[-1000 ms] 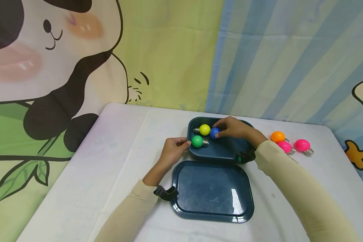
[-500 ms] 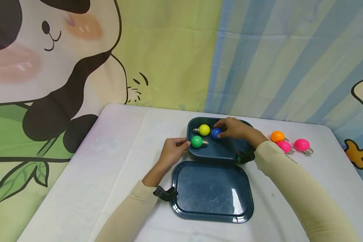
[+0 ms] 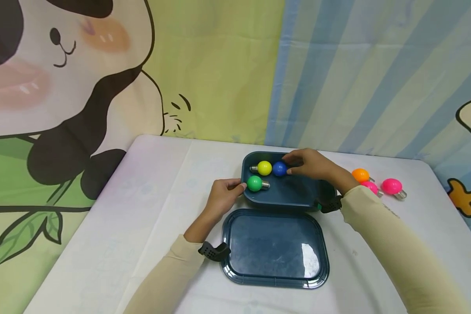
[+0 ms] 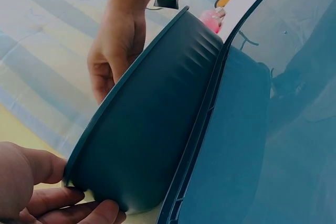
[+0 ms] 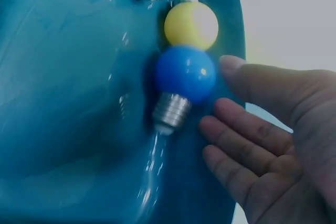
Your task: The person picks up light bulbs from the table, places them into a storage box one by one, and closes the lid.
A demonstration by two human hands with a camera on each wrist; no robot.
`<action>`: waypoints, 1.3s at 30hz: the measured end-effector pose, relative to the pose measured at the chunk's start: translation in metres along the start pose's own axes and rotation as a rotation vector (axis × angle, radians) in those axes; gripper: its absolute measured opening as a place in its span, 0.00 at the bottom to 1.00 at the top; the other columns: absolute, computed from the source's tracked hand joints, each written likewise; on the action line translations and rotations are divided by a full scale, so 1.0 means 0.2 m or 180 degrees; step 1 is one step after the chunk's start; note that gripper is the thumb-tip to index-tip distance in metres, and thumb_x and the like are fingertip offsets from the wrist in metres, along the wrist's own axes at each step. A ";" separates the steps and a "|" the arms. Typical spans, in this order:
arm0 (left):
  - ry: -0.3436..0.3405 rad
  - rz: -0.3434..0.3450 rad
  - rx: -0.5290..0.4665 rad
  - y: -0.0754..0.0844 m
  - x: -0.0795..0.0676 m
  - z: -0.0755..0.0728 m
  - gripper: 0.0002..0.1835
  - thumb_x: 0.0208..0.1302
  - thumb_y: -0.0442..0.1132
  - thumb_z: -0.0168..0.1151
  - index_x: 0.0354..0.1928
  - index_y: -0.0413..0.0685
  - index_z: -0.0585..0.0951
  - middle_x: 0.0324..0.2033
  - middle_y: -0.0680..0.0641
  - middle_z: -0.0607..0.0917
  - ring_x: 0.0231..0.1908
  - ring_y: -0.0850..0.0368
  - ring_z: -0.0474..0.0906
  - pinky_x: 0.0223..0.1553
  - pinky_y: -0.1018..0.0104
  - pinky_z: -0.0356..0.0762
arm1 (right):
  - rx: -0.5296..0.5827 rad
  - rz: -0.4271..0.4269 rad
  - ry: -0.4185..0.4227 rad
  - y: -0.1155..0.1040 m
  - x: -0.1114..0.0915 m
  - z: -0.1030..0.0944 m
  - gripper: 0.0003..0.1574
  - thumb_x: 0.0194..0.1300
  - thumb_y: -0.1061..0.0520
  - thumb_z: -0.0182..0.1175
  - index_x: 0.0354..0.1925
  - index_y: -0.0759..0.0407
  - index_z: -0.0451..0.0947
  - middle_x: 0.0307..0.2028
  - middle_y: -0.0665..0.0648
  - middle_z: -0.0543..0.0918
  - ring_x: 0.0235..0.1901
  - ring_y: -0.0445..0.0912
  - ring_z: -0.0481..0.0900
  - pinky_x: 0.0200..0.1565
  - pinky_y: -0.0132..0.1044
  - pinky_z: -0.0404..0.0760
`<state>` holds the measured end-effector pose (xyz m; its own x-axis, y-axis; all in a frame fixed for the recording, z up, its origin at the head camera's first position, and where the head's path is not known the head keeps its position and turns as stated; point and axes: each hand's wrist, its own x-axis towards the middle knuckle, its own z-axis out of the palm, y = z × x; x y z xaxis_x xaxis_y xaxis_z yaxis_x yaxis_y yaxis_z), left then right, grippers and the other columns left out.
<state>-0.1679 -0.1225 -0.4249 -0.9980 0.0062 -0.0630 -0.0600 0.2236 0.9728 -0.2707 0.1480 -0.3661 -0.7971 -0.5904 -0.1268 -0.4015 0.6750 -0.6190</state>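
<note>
A dark blue plastic box (image 3: 290, 192) holds a yellow light bulb (image 3: 264, 168), a green light bulb (image 3: 254, 183) and a blue light bulb (image 3: 280, 168). My left hand (image 3: 225, 195) pinches the box's left rim between thumb and fingers. Over the box's far side, my right hand (image 3: 314, 165) is beside the blue bulb. In the right wrist view its fingers (image 5: 244, 148) are loosely spread, apart from the blue bulb (image 5: 185, 74), which touches the yellow bulb (image 5: 191, 24). The blue bulb's metal base shows only in that view.
The box's dark blue lid (image 3: 274, 248) lies flat just in front of it. On the white tablecloth (image 3: 361, 244) at the right are an orange bulb (image 3: 360, 175) and two pink bulbs, one of them a separate pink bulb (image 3: 392, 186). A printed curtain (image 3: 227, 74) hangs behind.
My right hand has let go of the blue bulb and shifted slightly right, away from it. The blue bulb stays in the box. My left hand keeps its place on the rim.
</note>
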 end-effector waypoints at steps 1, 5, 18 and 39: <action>0.0009 0.0001 -0.0001 0.00 0.00 0.00 0.18 0.67 0.39 0.61 0.53 0.33 0.81 0.43 0.43 0.86 0.44 0.53 0.83 0.44 0.62 0.82 | 0.0056 0.0007 0.0022 0.01 -0.01 -0.01 0.28 0.65 0.61 0.63 0.61 0.70 0.72 0.57 0.68 0.77 0.58 0.60 0.74 0.59 0.55 0.71; 0.0031 0.0000 -0.0021 0.00 0.00 0.00 0.18 0.67 0.39 0.61 0.53 0.33 0.81 0.43 0.42 0.86 0.43 0.53 0.83 0.44 0.62 0.82 | 0.0200 0.0043 0.0094 0.04 -0.04 -0.03 0.28 0.65 0.61 0.63 0.61 0.69 0.72 0.57 0.66 0.77 0.58 0.59 0.74 0.59 0.54 0.71; 0.0017 -0.0011 -0.0057 0.00 0.00 0.01 0.18 0.67 0.39 0.61 0.53 0.32 0.81 0.43 0.42 0.86 0.43 0.53 0.83 0.44 0.61 0.82 | 0.0493 0.0098 0.0222 0.05 -0.17 -0.11 0.30 0.67 0.59 0.62 0.64 0.69 0.68 0.59 0.68 0.75 0.59 0.61 0.73 0.57 0.55 0.74; 0.0010 -0.0056 -0.0102 0.00 0.00 0.02 0.19 0.67 0.38 0.61 0.55 0.31 0.79 0.44 0.41 0.85 0.45 0.52 0.83 0.46 0.62 0.81 | 0.0716 0.0305 0.0481 0.08 -0.29 -0.18 0.34 0.67 0.51 0.64 0.66 0.60 0.68 0.60 0.64 0.76 0.58 0.56 0.75 0.56 0.49 0.77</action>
<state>-0.1680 -0.1188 -0.4261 -0.9968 -0.0006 -0.0793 -0.0779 0.1924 0.9782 -0.2472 0.2078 -0.3407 -0.8914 -0.4448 -0.0864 -0.2246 0.5994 -0.7683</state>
